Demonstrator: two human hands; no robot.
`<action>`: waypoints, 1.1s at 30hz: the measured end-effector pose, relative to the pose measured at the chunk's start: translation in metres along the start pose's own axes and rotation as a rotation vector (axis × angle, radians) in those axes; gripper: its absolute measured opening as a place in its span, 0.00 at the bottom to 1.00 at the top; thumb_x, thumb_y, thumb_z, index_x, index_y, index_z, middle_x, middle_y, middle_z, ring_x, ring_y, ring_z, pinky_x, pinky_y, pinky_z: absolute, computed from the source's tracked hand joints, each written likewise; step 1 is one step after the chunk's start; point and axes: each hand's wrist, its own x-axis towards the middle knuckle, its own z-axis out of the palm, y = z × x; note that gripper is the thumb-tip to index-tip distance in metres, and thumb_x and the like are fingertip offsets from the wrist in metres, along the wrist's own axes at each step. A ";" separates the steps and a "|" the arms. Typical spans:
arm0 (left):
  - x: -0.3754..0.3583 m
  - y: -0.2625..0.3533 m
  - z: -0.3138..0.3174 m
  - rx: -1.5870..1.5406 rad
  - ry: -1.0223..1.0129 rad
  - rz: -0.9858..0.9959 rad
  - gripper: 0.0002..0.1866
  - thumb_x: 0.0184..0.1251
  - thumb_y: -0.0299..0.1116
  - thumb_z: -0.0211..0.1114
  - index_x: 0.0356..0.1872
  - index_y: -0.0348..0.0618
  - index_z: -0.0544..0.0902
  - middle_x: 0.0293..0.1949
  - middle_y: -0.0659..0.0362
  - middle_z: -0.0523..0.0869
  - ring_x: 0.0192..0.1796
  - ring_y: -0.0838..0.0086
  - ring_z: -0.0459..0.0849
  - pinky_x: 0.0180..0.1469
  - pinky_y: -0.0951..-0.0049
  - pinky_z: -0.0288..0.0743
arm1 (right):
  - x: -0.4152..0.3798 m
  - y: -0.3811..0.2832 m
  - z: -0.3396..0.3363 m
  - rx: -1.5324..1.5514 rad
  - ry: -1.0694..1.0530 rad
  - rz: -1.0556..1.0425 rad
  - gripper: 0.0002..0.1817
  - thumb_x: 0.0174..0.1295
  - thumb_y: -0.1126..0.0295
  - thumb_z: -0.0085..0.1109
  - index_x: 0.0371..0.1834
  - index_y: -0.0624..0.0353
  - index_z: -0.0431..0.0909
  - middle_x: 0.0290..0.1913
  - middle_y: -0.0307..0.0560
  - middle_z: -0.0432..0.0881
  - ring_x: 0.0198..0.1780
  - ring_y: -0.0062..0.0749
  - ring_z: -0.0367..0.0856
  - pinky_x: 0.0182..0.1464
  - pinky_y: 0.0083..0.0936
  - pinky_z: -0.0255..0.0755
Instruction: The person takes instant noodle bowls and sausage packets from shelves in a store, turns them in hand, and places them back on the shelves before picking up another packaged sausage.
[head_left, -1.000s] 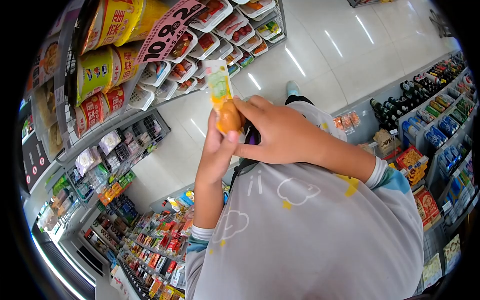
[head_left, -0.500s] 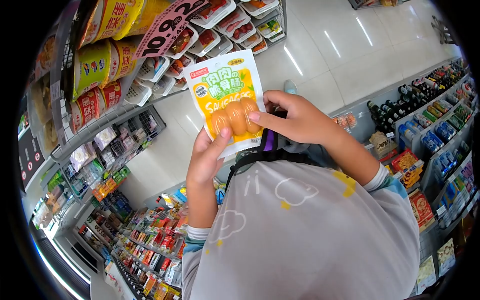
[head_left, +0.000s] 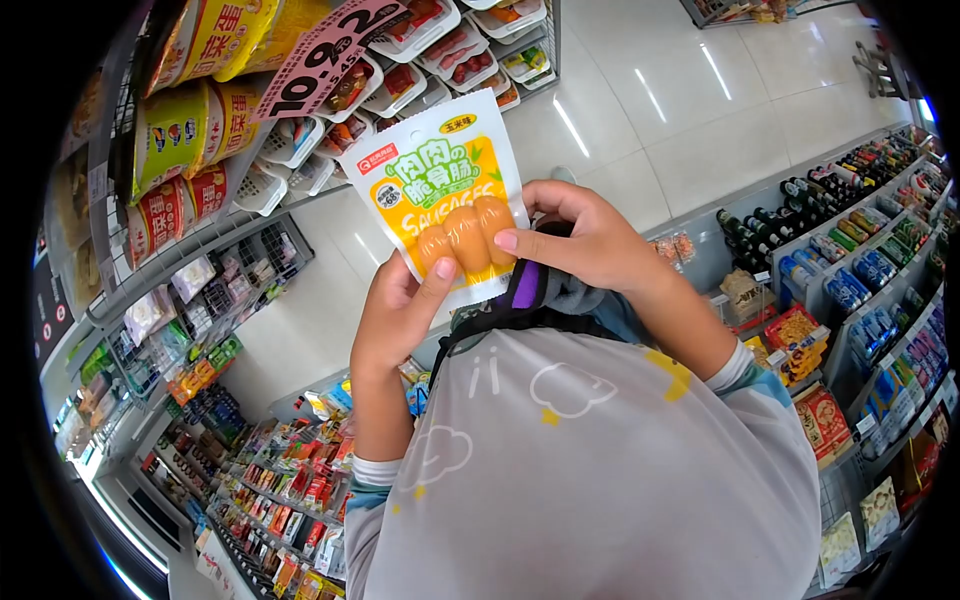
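A white and yellow sausage packet (head_left: 440, 185) is held up in front of my chest, its printed face toward me, with plump sausages showing through its lower half. My left hand (head_left: 405, 305) grips the lower left corner, the thumb lying on the front. At the packet's right edge my right hand (head_left: 580, 235) pinches it, thumb on the front and the fingers curled behind. A black and purple strap (head_left: 527, 285) lies just below the packet, against my grey shirt.
Shelves with instant noodle tubs (head_left: 170, 130), white trays (head_left: 400, 85) and a pink price sign (head_left: 330, 60) stand at upper left. Bottles and cans (head_left: 845, 285) fill shelves at right. Snack racks (head_left: 300, 490) are at lower left. A tiled floor (head_left: 640, 120) shows beyond.
The packet and both hands have shifted slightly left in view, and the packet's top has tilted a little further left. Both hands keep their hold. The surrounding shelves have also shifted left.
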 end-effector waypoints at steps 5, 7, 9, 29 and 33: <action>0.001 0.004 0.000 0.034 0.001 0.040 0.23 0.78 0.43 0.62 0.62 0.34 0.79 0.55 0.58 0.85 0.57 0.77 0.81 0.61 0.72 0.74 | 0.000 0.001 0.001 0.030 -0.002 0.006 0.17 0.66 0.64 0.71 0.52 0.62 0.81 0.44 0.37 0.86 0.44 0.16 0.82 0.49 0.19 0.76; 0.001 0.002 0.000 -0.008 0.036 0.039 0.22 0.77 0.42 0.64 0.61 0.33 0.79 0.54 0.58 0.85 0.56 0.77 0.81 0.60 0.73 0.74 | 0.001 0.002 0.003 0.046 0.017 0.018 0.17 0.66 0.64 0.71 0.52 0.62 0.81 0.44 0.38 0.86 0.44 0.16 0.82 0.49 0.19 0.76; -0.001 0.001 0.000 -0.030 0.045 0.042 0.23 0.77 0.42 0.64 0.60 0.33 0.79 0.54 0.57 0.85 0.56 0.77 0.81 0.60 0.73 0.74 | 0.001 0.003 0.005 0.045 0.015 0.015 0.17 0.65 0.65 0.71 0.52 0.62 0.81 0.44 0.38 0.86 0.44 0.17 0.82 0.49 0.19 0.76; -0.030 -0.030 -0.011 -0.514 0.180 0.173 0.25 0.76 0.42 0.61 0.63 0.31 0.76 0.58 0.55 0.84 0.59 0.73 0.82 0.64 0.70 0.73 | 0.013 -0.026 0.053 -0.074 -0.043 0.033 0.17 0.63 0.64 0.74 0.48 0.62 0.81 0.41 0.36 0.85 0.43 0.15 0.81 0.48 0.19 0.77; -0.032 -0.030 -0.030 -0.455 0.103 0.135 0.25 0.78 0.42 0.61 0.64 0.32 0.76 0.59 0.55 0.83 0.59 0.74 0.81 0.64 0.70 0.73 | 0.019 -0.027 0.071 -0.072 -0.068 0.093 0.21 0.62 0.64 0.75 0.54 0.63 0.81 0.48 0.40 0.86 0.49 0.20 0.82 0.54 0.22 0.76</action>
